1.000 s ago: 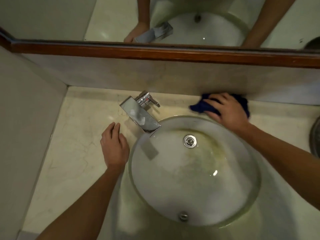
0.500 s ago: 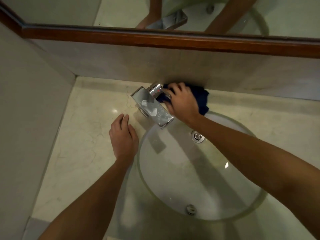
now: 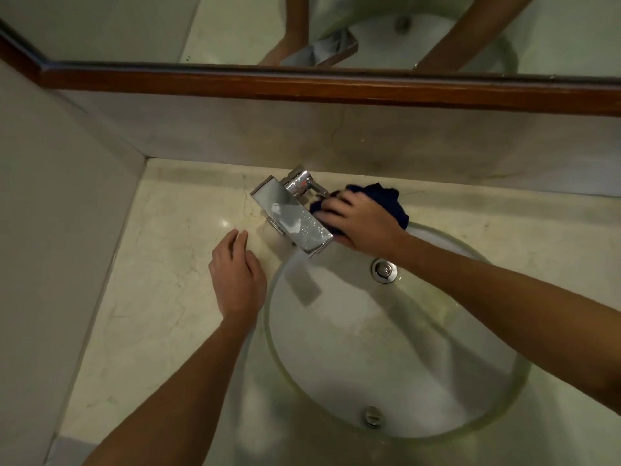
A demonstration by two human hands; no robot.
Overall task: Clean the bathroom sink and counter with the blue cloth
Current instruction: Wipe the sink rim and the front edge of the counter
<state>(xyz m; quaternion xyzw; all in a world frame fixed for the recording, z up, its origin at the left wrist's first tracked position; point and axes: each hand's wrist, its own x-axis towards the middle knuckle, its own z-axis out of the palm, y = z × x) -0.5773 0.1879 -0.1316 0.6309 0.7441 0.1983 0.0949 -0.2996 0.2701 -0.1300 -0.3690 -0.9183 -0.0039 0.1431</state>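
Head view, looking down on a marble table (image 3: 161,290) with a round glass sink (image 3: 386,338) set into it. The right hand (image 3: 363,220) lies on the blue cloth (image 3: 386,200), which is bunched on the table at the rear rim of the sink, just right of the chrome faucet (image 3: 292,213). The right fingers (image 3: 331,213) curl over the cloth's left part, their tips near the faucet's flat spout and below its lever; dark folds of cloth show beyond the knuckles toward the backsplash (image 3: 369,142) and under the palm toward the sink rim. The left hand (image 3: 237,274) rests palm down on the table, just left of the sink rim and in front of the faucet, its fingers (image 3: 240,240) straight and close together, holding nothing. A drain (image 3: 384,270) sits in the basin beside the right wrist; an overflow fitting (image 3: 372,415) shows near the front rim. A wood-framed mirror (image 3: 302,28) above the backsplash reflects both forearms and the faucet.
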